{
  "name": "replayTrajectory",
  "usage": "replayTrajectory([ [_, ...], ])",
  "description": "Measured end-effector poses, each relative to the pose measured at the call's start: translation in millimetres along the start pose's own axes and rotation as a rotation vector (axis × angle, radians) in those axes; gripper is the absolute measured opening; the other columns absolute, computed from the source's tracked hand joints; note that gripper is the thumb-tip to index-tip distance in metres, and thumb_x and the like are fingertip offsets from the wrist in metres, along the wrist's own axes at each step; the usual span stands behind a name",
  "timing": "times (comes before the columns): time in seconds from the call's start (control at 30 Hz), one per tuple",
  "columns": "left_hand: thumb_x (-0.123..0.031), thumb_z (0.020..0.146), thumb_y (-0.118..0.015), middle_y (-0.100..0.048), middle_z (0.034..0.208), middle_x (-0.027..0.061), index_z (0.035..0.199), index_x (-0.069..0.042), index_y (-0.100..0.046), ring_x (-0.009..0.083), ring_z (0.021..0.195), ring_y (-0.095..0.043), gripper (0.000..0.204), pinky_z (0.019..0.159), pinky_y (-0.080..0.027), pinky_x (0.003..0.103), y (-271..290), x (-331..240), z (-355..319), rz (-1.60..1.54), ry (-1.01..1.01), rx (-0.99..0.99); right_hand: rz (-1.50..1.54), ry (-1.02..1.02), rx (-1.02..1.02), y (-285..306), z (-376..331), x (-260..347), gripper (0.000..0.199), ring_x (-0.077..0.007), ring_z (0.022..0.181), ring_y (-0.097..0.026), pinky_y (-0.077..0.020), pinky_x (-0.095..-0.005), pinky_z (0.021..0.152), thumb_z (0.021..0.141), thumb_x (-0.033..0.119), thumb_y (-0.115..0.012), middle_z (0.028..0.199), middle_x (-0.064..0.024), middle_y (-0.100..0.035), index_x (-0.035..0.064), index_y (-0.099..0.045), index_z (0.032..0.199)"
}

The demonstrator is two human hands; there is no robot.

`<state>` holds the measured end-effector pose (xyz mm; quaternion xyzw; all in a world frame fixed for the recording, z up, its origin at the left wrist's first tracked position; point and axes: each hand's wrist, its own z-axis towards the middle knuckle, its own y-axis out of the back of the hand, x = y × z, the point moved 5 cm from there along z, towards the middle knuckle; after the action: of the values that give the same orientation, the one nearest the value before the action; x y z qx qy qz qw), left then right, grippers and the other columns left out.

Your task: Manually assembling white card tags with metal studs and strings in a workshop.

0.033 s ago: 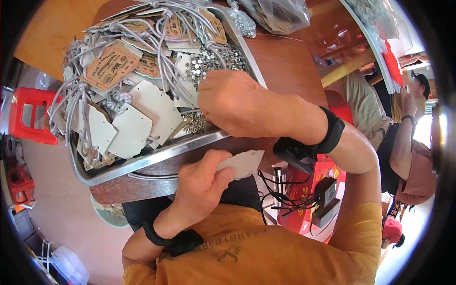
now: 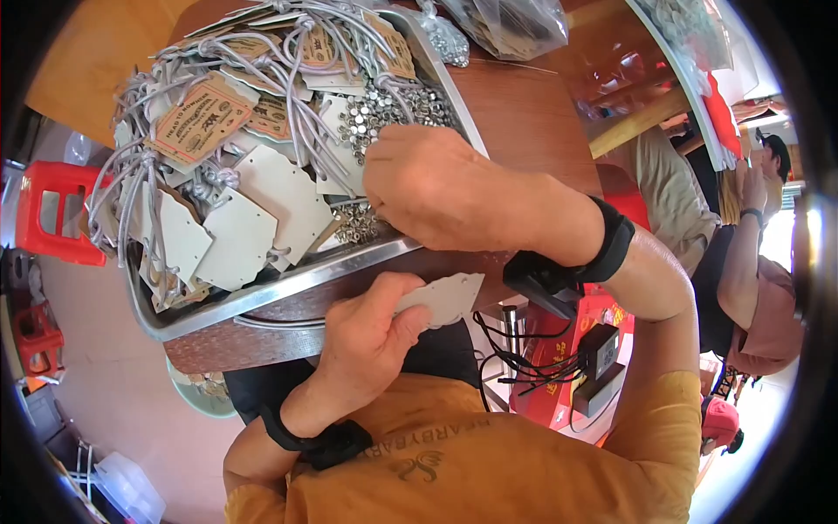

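My left hand pinches a pale grey-white card tag with a notched edge, just in front of the tray. Grey cords trail leftward from beside that hand along the table edge. Over the right side of the metal tray, my right hand is curled downward at a heap of small silver metal studs. Its fingertips are hidden behind the hand, so whatever they grip does not show. Many tags fill the tray, some with pale faces, others with printed tan labels, knotted with grey cords.
Clear plastic bags lie behind the tray on the brown table. Black cables and a red box are at my right. Red stools and a pale green basin stand left. Another person sits at the far right.
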<state>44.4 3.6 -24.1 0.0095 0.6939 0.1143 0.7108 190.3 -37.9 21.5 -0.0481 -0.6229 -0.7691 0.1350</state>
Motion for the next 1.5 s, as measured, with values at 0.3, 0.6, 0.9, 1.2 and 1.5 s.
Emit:
replayTrajectory([
  [0.3,-0.019,0.096,-0.070,-0.071,0.092,0.0065,0.110,0.002,-0.063,0.0082,0.074,-0.065,0.026,0.063,-0.058,0.024,-2,7,-3,-0.148,0.127,0.024,0.156,-0.195,-0.164,24,-15,6,0.010,-0.0387,0.077,-0.058,-0.0469,-0.0457,0.068,0.081,0.001,-0.065,0.079,-0.0149,-0.057,0.0016,-0.056,0.084],
  [0.6,-0.018,0.096,-0.071,-0.070,0.096,0.0065,0.112,0.003,-0.063,0.0081,0.079,-0.064,0.028,0.067,-0.058,0.024,-1,8,-5,-0.217,0.226,0.044,0.270,-0.275,-0.299,40,-41,34,0.012,-0.0406,0.080,-0.059,-0.0470,-0.0471,0.068,0.079,0.002,-0.067,0.081,-0.0173,-0.059,0.0019,-0.057,0.085],
  [0.9,-0.013,0.096,-0.069,-0.068,0.097,0.0043,0.115,0.004,-0.062,0.0066,0.082,-0.063,0.026,0.069,-0.057,0.023,-7,-1,-5,-0.282,0.284,0.069,0.206,-0.304,-0.536,5,-82,76,0.032,-0.0301,0.071,-0.059,-0.0466,-0.0381,0.061,0.069,-0.002,-0.082,0.086,-0.0114,-0.064,0.0017,-0.062,0.094],
  [1.2,-0.003,0.092,-0.066,-0.069,0.086,0.0051,0.113,0.001,-0.061,0.0086,0.072,-0.066,0.021,0.064,-0.054,0.023,-15,3,-4,-0.386,0.297,0.081,-0.001,-0.380,-0.527,0,-94,85,0.029,-0.0267,0.073,-0.055,-0.0439,-0.0362,0.060,0.066,0.004,-0.076,0.088,-0.0090,-0.059,0.0040,-0.066,0.093],
  [1.5,0.000,0.092,-0.066,-0.067,0.097,0.0069,0.116,0.004,-0.060,0.0099,0.079,-0.065,0.025,0.070,-0.058,0.026,-22,0,1,-0.672,0.486,0.135,0.102,-0.520,-0.520,3,-104,76,0.028,-0.0256,0.075,-0.056,-0.0451,-0.0350,0.061,0.070,0.002,-0.079,0.089,-0.0082,-0.062,0.0058,-0.071,0.097],
])
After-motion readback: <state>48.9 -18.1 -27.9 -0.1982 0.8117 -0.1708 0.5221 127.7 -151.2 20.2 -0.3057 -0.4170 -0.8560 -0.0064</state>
